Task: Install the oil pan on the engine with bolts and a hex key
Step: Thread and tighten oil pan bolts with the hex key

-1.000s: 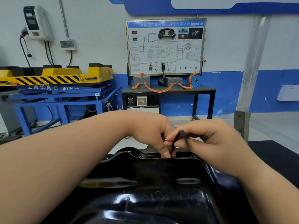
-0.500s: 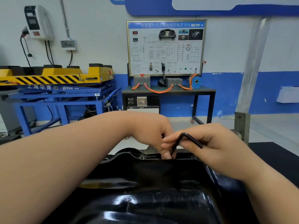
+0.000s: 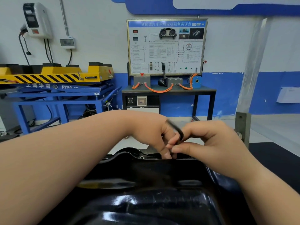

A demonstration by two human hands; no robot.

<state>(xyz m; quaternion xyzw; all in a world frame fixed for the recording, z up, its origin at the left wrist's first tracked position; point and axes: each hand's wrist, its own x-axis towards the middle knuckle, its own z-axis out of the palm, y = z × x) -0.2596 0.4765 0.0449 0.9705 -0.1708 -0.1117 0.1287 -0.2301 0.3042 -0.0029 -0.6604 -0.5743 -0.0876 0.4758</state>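
A glossy black oil pan (image 3: pixel 146 200) fills the lower middle of the view, its far flange (image 3: pixel 129 154) running under my hands. My left hand (image 3: pixel 151 132) reaches to the far rim, fingers curled down at the flange around the lower shaft of the hex key. A black L-shaped hex key (image 3: pixel 176 129) stands there, its long arm blurred and pointing up-left. My right hand (image 3: pixel 209 145) pinches the key near its bend with thumb and fingers. A bolt head (image 3: pixel 142 157) shows on the flange to the left. The bolt under the key is hidden.
A grey metal post (image 3: pixel 242 125) of the engine stand rises at the right. Behind are a black bench with a training board (image 3: pixel 167 47) and orange cables, and a yellow and blue lift table (image 3: pixel 53 82) at the left. A black mat (image 3: pixel 276 153) lies at the right.
The hex key's long arm has swung from pointing right, over my right hand, to pointing up-left over my left hand. Both hands stay at the far flange.
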